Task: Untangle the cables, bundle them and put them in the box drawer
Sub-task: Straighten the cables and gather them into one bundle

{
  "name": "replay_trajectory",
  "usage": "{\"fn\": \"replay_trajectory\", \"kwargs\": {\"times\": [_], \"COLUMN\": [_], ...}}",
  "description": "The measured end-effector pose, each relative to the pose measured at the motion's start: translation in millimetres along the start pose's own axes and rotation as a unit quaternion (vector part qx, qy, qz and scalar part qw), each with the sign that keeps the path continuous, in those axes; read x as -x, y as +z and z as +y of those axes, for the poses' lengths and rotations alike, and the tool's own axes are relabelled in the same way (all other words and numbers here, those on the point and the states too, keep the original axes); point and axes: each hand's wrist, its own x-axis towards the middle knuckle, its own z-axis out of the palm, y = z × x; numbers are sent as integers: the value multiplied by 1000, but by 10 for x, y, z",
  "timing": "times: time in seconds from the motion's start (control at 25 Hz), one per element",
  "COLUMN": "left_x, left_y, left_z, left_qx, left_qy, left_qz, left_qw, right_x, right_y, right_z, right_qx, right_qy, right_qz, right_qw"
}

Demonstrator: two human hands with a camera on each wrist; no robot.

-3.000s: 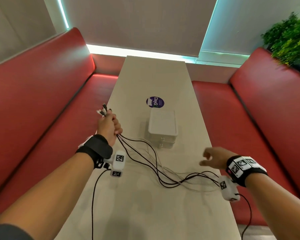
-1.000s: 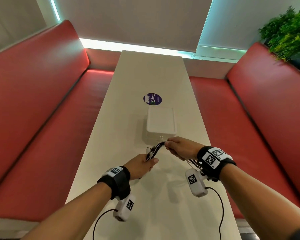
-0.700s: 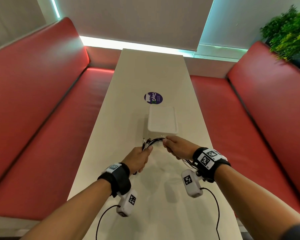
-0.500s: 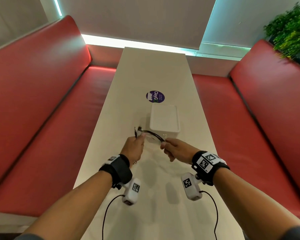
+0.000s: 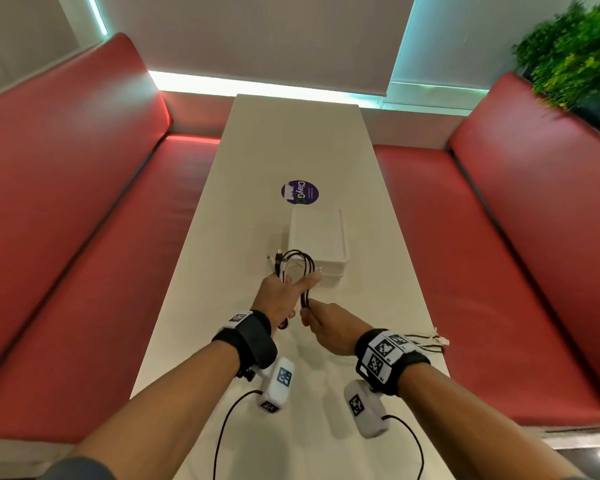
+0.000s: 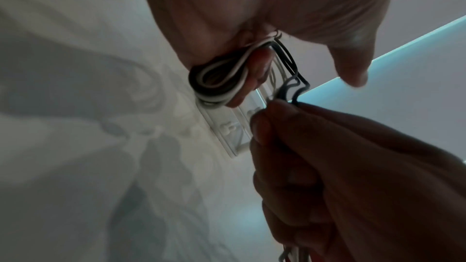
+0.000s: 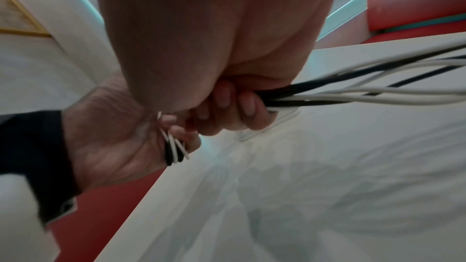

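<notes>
While above the long white table, black and white cables looped through left hand, fingers curled round coil; right hand gripping trailing strands; small white drawer box just beyond.

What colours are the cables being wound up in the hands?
Black and white cables, looped together; the left wrist view shows them best.

The box stands on the worktop, with a round sticker just behind it. Before the box, the left hand and the right hand are side by side above the worktop, the cables looping between them. Benches lie on both sides.
</notes>
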Motion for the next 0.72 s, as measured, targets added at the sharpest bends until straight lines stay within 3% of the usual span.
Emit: {"fn": "replay_trajectory", "kwargs": {"times": [0.28,0.44,0.52,0.6,0.72], "left_x": [-68,-103,-147,-230,-301], "left_y": [110,131,92,-44,-252], "left_z": [-59,138,336,565,726], "left_qx": [-78,34,117,204,242], "left_qy": [-23,-28,-15,-7,4], "left_qz": [-53,-30,23,70,69], "left_qw": [995,999,993,976,968], "right_x": [-25,-54,-50,13,105], "right_y": [63,-42,-171,-192,-118], "right_z": [-30,-21,35,195,421], "right_qx": [182,62,8,12,39], "right_qy": [-6,-20,-20,10,47], "right_qz": [-15,26,27,-3,-39], "right_qw": [983,998,999,1000,997]}}
